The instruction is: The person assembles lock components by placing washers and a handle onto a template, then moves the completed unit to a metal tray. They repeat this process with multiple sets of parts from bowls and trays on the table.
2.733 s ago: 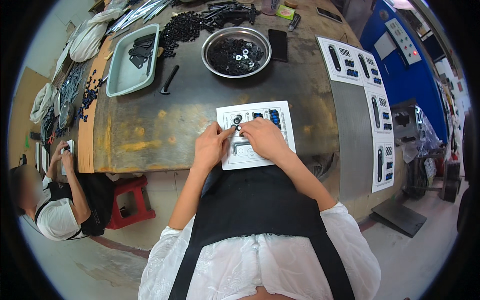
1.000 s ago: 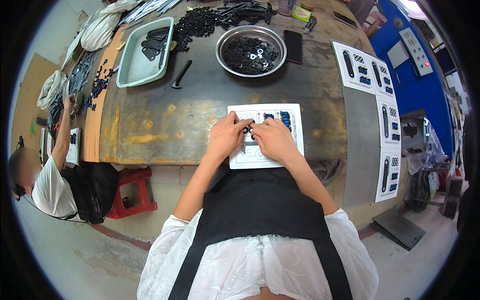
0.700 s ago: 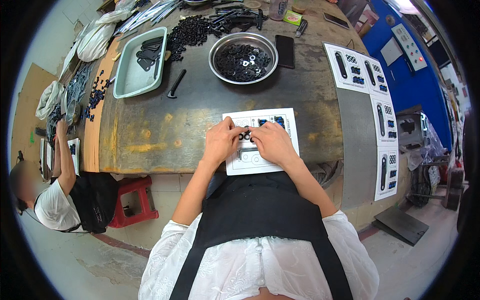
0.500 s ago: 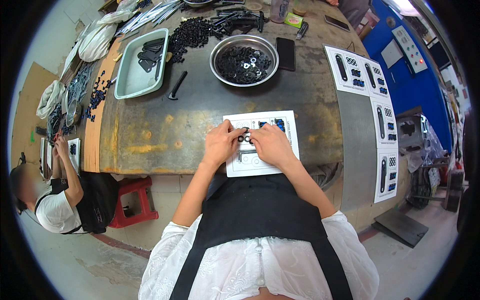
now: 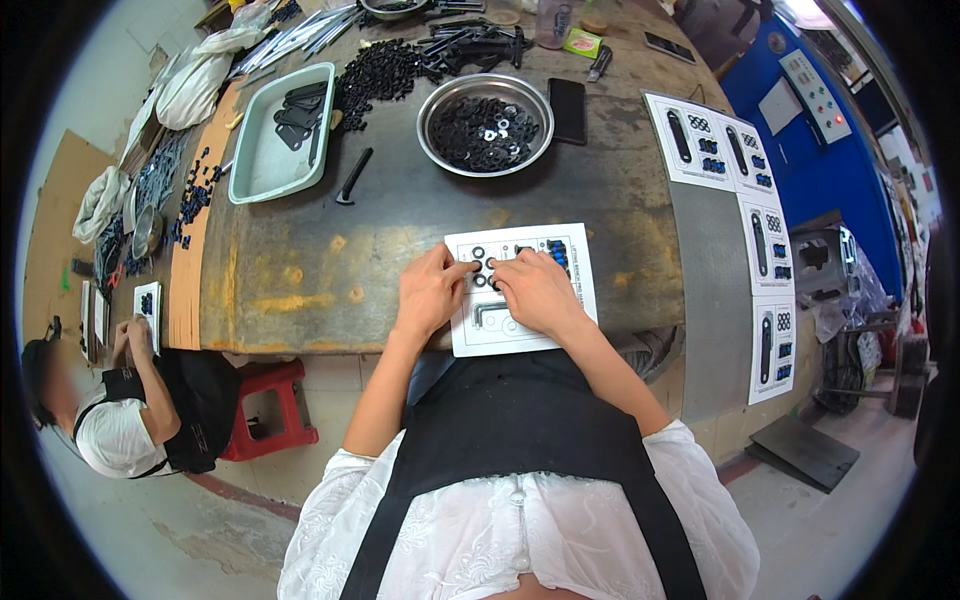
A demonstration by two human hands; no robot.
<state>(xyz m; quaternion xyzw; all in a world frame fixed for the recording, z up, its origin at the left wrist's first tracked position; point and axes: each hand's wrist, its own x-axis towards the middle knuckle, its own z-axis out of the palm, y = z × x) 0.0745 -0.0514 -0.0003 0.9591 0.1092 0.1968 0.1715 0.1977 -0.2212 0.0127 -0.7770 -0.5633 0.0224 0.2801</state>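
Because the fingers curl over the small black rings point(image 5: 478, 253), I can't tell if the left hand point(image 5: 432, 293) or the right hand point(image 5: 540, 292) is pinching one or just touching it. The rings sit on the white card point(image 5: 470, 342), and fingertips hide some of them. The right hand also hides part of the blue and black bolts point(image 5: 558, 252) at the card's top right. A bent key point(image 5: 490, 307) lies low on the card. On the desk point(image 5: 330, 300), past the card's top, a metal bowl point(image 5: 485, 173) holds dark flat rings, too heaped to count. Farther past the card, another bowl point(image 5: 395, 12) is cut off. Far left of the card, a co-worker's hands point(image 5: 129, 338) look tiny and unclear.
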